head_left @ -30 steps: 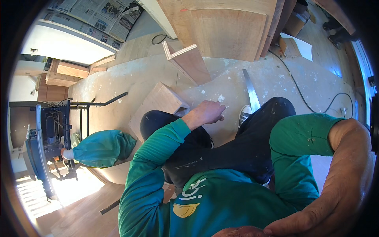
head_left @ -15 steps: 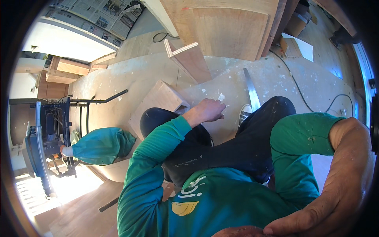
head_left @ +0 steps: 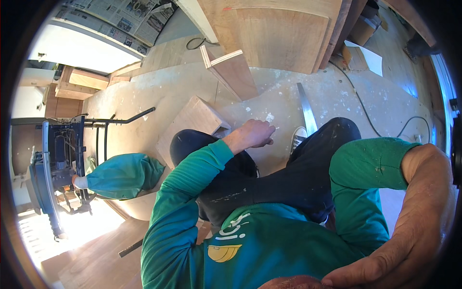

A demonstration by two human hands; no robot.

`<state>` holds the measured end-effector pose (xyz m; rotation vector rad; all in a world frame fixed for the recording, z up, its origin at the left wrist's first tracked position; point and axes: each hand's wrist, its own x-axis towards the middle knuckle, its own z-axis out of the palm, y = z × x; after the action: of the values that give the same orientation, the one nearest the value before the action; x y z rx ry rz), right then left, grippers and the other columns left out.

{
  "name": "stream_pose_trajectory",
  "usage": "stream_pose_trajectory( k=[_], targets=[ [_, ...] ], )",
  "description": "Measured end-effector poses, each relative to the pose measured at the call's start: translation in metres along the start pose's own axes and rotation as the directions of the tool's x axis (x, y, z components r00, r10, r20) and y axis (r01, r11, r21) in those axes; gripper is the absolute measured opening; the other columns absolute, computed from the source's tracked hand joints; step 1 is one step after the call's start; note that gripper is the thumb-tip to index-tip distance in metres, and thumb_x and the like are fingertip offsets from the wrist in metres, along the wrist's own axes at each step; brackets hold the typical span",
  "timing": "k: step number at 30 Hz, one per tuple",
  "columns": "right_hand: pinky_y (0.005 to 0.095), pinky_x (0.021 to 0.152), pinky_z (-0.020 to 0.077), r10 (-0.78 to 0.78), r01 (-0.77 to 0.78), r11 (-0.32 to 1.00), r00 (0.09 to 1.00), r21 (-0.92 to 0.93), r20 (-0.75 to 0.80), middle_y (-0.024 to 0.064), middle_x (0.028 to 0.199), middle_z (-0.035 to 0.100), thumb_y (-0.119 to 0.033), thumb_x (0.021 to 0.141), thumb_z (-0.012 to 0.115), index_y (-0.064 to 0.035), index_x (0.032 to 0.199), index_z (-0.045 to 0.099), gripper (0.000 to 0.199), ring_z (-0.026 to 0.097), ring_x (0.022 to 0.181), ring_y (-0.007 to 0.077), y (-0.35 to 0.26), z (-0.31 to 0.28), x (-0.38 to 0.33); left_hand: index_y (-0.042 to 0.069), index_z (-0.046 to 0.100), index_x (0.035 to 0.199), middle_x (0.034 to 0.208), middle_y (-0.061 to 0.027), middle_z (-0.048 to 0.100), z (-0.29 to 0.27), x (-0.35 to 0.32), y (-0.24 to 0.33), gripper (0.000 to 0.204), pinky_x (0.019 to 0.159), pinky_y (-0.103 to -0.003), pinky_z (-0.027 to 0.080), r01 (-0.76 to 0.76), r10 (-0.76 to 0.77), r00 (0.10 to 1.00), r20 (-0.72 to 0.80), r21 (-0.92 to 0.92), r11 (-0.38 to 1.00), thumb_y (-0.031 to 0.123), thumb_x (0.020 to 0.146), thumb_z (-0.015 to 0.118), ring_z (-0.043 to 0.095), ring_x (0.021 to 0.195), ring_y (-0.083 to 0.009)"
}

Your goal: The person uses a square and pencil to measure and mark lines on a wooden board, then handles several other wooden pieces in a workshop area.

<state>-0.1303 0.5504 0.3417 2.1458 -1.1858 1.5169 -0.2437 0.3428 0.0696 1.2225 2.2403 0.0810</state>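
Observation:
My left hand [head_left: 252, 135] hangs past my bent left knee with its fingers loosely curled, and nothing shows in it. Nearest to it is a plywood box piece [head_left: 192, 118] on the floor, partly hidden by my knee. A second plywood piece [head_left: 234, 74], joined at an angle, stands just beyond. My right hand [head_left: 380, 267] is raised very close to the camera at the lower right, its arm bent. Its thumb shows, while most of its fingers are out of sight. Beyond my right knee a saw blade [head_left: 306, 108] lies by my shoe [head_left: 299, 137].
At left stands a dark-framed machine [head_left: 62, 159] with a green cloth bag [head_left: 126, 176]. Large plywood panels [head_left: 284, 41] lean at the back. A cable [head_left: 356, 91] crosses the floor at right, near cardboard [head_left: 363, 58]. Newspaper sheets [head_left: 130, 19] cover a surface at far left.

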Motion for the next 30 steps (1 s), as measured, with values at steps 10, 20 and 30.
stream_pose_trajectory(
  k=[10,20,30],
  targets=[
    [0.0407,0.091,0.0581,-0.007,0.006,1.000,1.000,0.024,0.009,0.0065,0.090,0.071,-0.016,0.088,0.063,-0.0016,0.095,0.070,0.018,0.070,0.083,0.0210,0.0023,0.0004,0.0006,0.005,0.064,0.111,0.099,-0.0190,0.067,0.0003,0.0000,0.0009,0.038,0.080,-0.051,0.055,0.014,-0.014,1.000,0.008,0.004,1.000,0.037,0.091,0.069,0.068,0.095,-0.0388],
    [0.0409,0.091,0.0580,-0.015,0.014,0.999,1.000,0.044,0.015,0.0067,0.090,0.071,-0.017,0.088,0.063,-0.0013,0.096,0.070,0.019,0.069,0.083,0.0211,0.0032,0.0005,0.0010,0.004,0.064,0.109,0.099,-0.0193,0.067,-0.0010,0.0000,0.0018,0.037,0.080,-0.051,0.054,0.022,-0.022,1.000,0.003,-0.005,1.000,0.036,0.091,0.070,0.068,0.095,-0.0391],
    [0.0411,0.091,0.0579,-0.023,0.022,0.998,1.000,0.055,0.015,0.0068,0.090,0.071,-0.017,0.088,0.063,-0.0010,0.096,0.070,0.019,0.069,0.083,0.0212,0.0026,0.0009,0.0003,0.005,0.065,0.109,0.098,-0.0184,0.067,-0.0002,-0.0004,0.0009,0.036,0.079,-0.051,0.055,0.013,-0.013,1.000,-0.004,0.006,1.000,0.036,0.090,0.070,0.068,0.094,-0.0388]
  ],
)
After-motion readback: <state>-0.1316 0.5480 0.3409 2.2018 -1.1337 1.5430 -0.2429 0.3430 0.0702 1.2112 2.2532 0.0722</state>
